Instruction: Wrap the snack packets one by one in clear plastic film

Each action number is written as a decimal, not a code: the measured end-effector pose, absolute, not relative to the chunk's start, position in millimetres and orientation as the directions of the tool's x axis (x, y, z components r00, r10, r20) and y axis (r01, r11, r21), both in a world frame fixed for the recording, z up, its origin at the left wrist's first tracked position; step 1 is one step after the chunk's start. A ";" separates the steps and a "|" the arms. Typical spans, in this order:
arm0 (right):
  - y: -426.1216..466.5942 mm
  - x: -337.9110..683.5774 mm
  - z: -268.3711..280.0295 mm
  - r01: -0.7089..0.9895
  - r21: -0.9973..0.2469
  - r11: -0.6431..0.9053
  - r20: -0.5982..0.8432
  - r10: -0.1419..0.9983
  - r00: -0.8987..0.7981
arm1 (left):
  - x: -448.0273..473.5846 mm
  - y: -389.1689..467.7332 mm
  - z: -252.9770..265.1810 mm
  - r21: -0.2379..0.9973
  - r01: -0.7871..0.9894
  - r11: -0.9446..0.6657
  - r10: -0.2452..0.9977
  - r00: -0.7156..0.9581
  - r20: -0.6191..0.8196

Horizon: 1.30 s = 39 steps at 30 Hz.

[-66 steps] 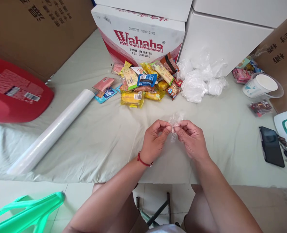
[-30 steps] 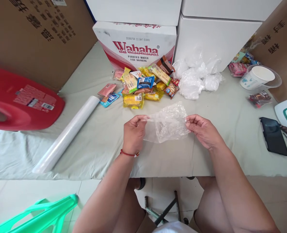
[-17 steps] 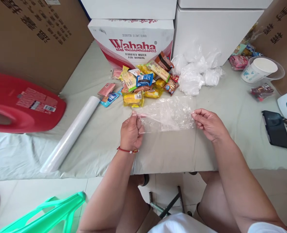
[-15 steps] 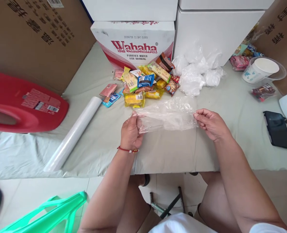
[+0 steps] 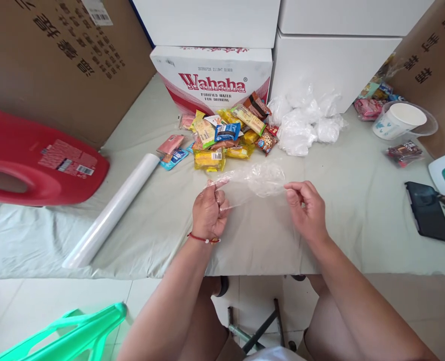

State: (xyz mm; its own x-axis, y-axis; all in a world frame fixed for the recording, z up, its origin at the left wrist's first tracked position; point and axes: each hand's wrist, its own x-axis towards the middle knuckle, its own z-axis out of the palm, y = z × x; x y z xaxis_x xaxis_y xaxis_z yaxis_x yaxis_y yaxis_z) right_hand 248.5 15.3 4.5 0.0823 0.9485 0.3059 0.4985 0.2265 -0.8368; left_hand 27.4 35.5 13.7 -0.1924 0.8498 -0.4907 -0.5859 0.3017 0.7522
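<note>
A thin clear plastic bag (image 5: 258, 183) is stretched between my two hands, just above the cloth-covered table. My left hand (image 5: 210, 209), with a red string bracelet at the wrist, is closed around the bag's left end. At the other end, my right hand (image 5: 307, 208) pinches the bag's edge between thumb and forefinger. Beyond the bag lies a pile of small wrapped snacks (image 5: 227, 132) in yellow, blue, brown and red packets. To the right of that pile is a heap of crumpled clear plastic bags (image 5: 299, 125).
On the left a roll of plastic bags (image 5: 113, 208) lies slanted beside a red jug (image 5: 45, 160). A Wahaha carton (image 5: 215, 75) stands behind the snacks. On the right are a paper cup (image 5: 399, 122), a phone (image 5: 428, 210) and keys. A green stool (image 5: 75, 331) is below the table.
My right hand has moved left, closer to my left hand, and the bag between them is less widely stretched. The view has shifted slightly.
</note>
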 end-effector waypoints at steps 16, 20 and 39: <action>31.4 248.0 -18.7 0.589 -0.808 -0.009 0.066 0.992 0.105 | 40.8 23.8 11.7 0.821 -0.400 0.407 0.910 0.100 -0.402; 28.6 246.9 -10.1 0.701 -0.683 0.206 0.339 0.939 0.054 | 31.3 24.1 13.5 0.852 -0.369 0.371 0.928 0.106 -0.358; 13.4 225.1 3.5 0.218 -0.975 -0.048 -0.020 0.991 0.129 | 64.0 22.7 -12.5 0.972 -0.201 0.125 0.845 -0.491 -0.210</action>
